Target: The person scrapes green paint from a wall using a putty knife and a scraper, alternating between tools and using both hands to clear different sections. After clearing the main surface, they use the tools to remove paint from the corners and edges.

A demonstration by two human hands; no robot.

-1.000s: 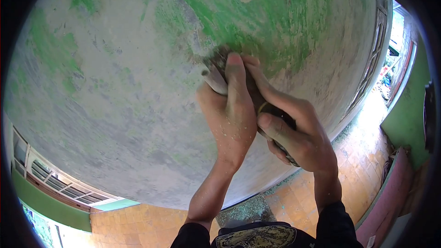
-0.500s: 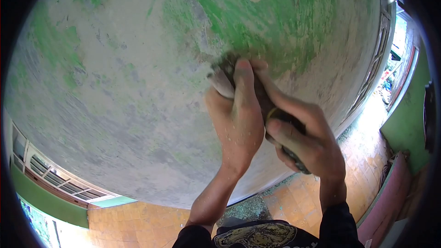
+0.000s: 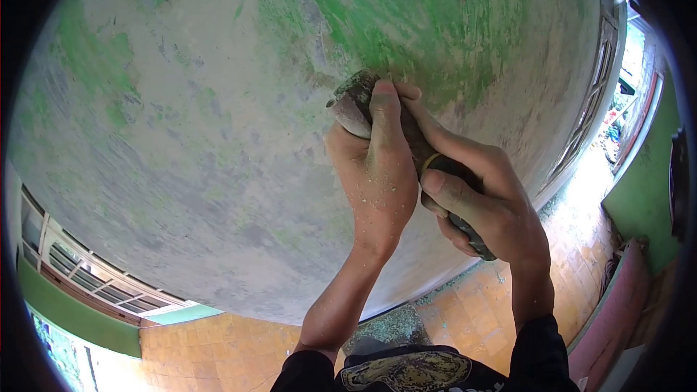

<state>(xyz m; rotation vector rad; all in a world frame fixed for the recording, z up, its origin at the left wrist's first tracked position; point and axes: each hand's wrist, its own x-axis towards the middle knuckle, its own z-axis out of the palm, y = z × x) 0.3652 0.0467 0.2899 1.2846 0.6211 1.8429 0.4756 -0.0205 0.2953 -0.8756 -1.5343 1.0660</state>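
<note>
The left hand has its fingers clasped round the scraper's broad head against the patchy green wall, while the right hand's fingers wrap its dark handle.

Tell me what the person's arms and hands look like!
The left hand and right hand wear no gloves. Small pale-green flakes dot the left one. Black cloth sleeves stop partway down the arms, leaving both wrists bare.

We hold the dark, dusty tool aslant at the wall, its yellow-banded handle lower right; we see the wall's patchy green paint amid bare grey.
</note>
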